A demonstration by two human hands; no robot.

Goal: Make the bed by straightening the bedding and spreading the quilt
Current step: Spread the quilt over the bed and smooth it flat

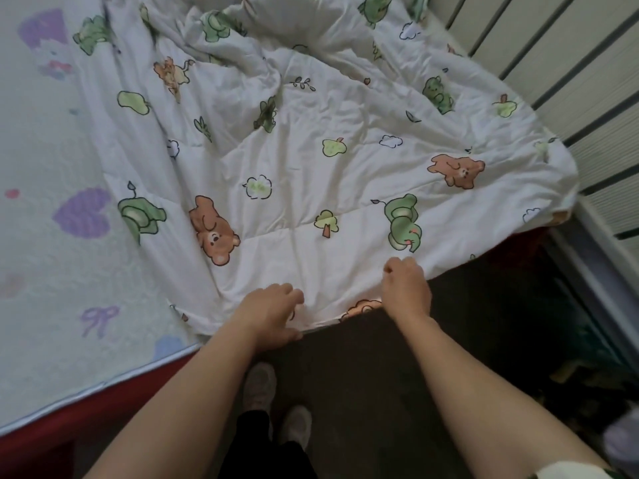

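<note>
Left hand (pixel 273 312) grips hem of soft, creased quilt (pixel 311 150); right hand (pixel 406 288) likewise.

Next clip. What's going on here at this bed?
A person stands at its near edge, left hand and right hand both gripping the near hem of the animal-print quilt. The quilt lies wrinkled and bunched toward the far end, covering only the right part; the heart-print sheet is bare on the left.

Soft, even light on the white quilt (pixel 311 150). Very dark down at the floor (pixel 380 375). A bit blurry, most at the left edge. Bent at the corners.
</note>
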